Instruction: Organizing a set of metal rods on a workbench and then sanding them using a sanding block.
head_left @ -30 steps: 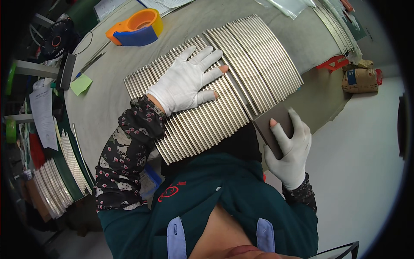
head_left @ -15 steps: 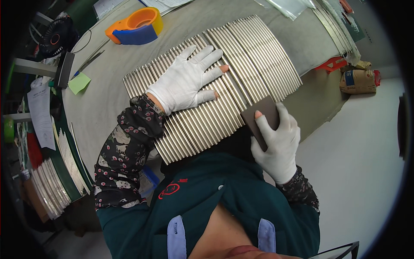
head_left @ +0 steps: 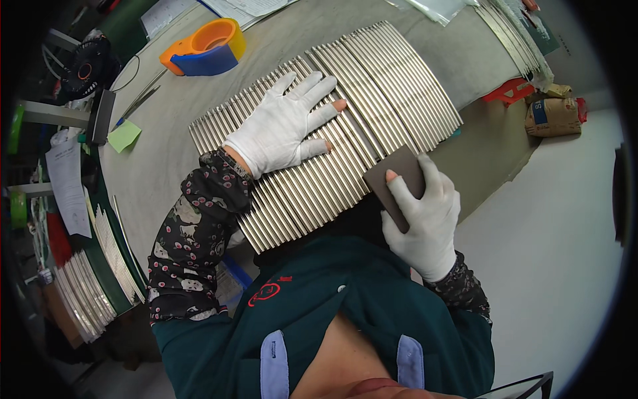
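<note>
A row of slim, shiny metal rods [head_left: 399, 80] lies side by side on the table, with a narrow gap partway along the row. My left hand [head_left: 276, 126], in a white glove with bare thumb and index fingertips, rests flat on the rods left of that gap, fingers spread. At the near ends of the rods, toward the right, my gloved right hand [head_left: 428, 219] grips a dark grey-brown sanding block [head_left: 397, 178]. The block's upper edge meets or overlaps the rod ends; exact contact is hard to see.
An orange and blue tape dispenser [head_left: 207, 48] stands at the back left of the grey table [head_left: 166, 120]. Nearby lie tweezers [head_left: 141, 96] and a green sticky note [head_left: 124, 132]. More metal strips [head_left: 85, 292] sit at far left. A red stool [head_left: 508, 91] and brown sack [head_left: 555, 118] are at right.
The whole view has shifted slightly. My left hand stays flat on the rods, and my right hand still grips the sanding block at nearly the same spot by the rod ends.
</note>
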The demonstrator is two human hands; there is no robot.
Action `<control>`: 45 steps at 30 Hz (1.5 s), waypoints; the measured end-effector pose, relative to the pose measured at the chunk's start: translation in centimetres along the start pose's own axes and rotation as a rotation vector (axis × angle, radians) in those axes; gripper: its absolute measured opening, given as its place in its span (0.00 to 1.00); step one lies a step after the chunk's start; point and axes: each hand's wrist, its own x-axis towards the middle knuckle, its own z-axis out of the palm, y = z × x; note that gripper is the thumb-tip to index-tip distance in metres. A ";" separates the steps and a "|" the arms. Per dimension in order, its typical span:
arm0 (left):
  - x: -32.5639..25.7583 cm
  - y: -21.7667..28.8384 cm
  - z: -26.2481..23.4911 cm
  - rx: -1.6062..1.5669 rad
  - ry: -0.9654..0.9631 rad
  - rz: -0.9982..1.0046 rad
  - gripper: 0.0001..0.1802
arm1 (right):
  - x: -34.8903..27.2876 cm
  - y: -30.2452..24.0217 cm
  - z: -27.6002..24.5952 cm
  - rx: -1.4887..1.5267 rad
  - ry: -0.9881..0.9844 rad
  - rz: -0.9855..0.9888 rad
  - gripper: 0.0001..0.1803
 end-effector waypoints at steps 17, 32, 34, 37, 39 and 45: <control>0.2 -0.1 -0.1 -0.021 0.009 0.010 0.41 | 2.1 -0.4 0.6 -0.040 -0.044 -0.006 0.29; 6.2 0.3 0.5 0.026 -0.047 0.035 0.40 | -3.5 4.0 -1.2 0.087 -0.004 0.147 0.34; 5.6 0.3 0.5 0.003 -0.031 0.031 0.39 | -3.5 4.4 -1.2 0.094 -0.011 0.159 0.34; 4.4 0.0 0.6 -0.047 -0.030 0.049 0.39 | -3.6 5.0 -0.7 0.111 -0.003 0.175 0.34; 3.7 0.0 0.5 -0.043 -0.042 0.051 0.39 | -3.4 5.4 -0.5 0.115 0.006 0.172 0.34; 2.9 -0.1 -0.2 -0.055 -0.062 0.054 0.40 | -3.2 5.5 -0.9 0.065 -0.029 0.146 0.34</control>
